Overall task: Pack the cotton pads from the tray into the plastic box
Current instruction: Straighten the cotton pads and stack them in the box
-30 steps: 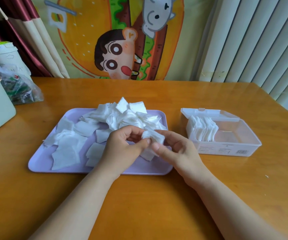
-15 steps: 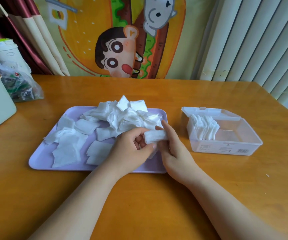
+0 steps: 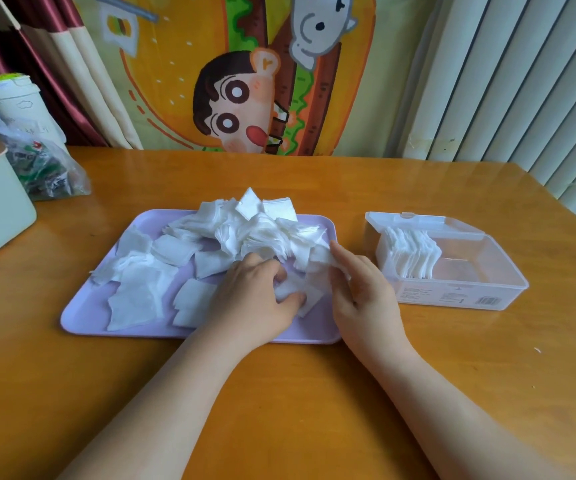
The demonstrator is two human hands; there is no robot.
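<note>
Here my left hand (image 3: 255, 299) curls its fingers round a few pads (image 3: 288, 292) at the right end of the tray (image 3: 82, 315). My right hand (image 3: 362, 296) pinches other pads just beside it. The pile (image 3: 255, 230) lies on the tray. A row (image 3: 414, 258) stands upright in the open box (image 3: 487, 289), to the right on the tabletop (image 3: 279, 393).

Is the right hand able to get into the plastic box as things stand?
Likely yes: the right hand, holding cotton pads, is right beside the open plastic box; only bare table lies between.
</note>
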